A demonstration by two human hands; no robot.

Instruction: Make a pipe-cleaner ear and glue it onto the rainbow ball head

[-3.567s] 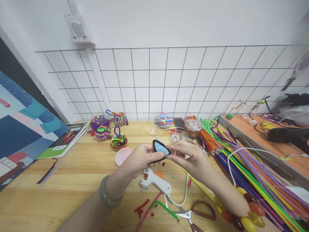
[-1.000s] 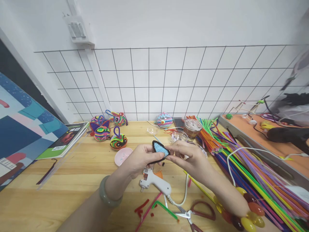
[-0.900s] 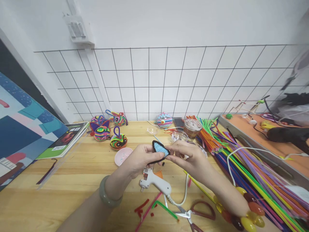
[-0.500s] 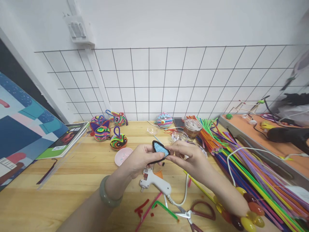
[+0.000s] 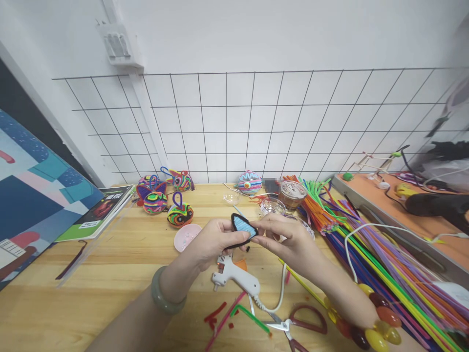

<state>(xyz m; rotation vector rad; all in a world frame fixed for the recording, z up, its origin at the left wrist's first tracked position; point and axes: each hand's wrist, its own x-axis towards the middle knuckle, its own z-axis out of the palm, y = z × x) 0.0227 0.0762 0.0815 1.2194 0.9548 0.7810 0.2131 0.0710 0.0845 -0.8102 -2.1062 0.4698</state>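
Note:
Between my two hands is a small light-blue fuzzy piece with a black edge (image 5: 242,225), apparently made of pipe cleaners. My left hand (image 5: 216,239) pinches it from the left, thumb across its face. On the right, my right hand (image 5: 280,234) grips its black tip between thumb and fingers. Just below lies a white glue gun (image 5: 238,279) on the wooden table (image 5: 120,274). Scissors with dark red handles (image 5: 289,325) rest open nearer to me, beside a bent green pipe cleaner (image 5: 252,319) and red scraps (image 5: 215,315).
Several colourful yarn-like ornaments (image 5: 180,215) stand at the back left, near a pink dish (image 5: 187,235). Bundles of pipe cleaners (image 5: 381,264) fill the right side. A lidded jar (image 5: 292,195) and a striped ornament (image 5: 249,182) stand at the back. A magazine (image 5: 98,215) lies left.

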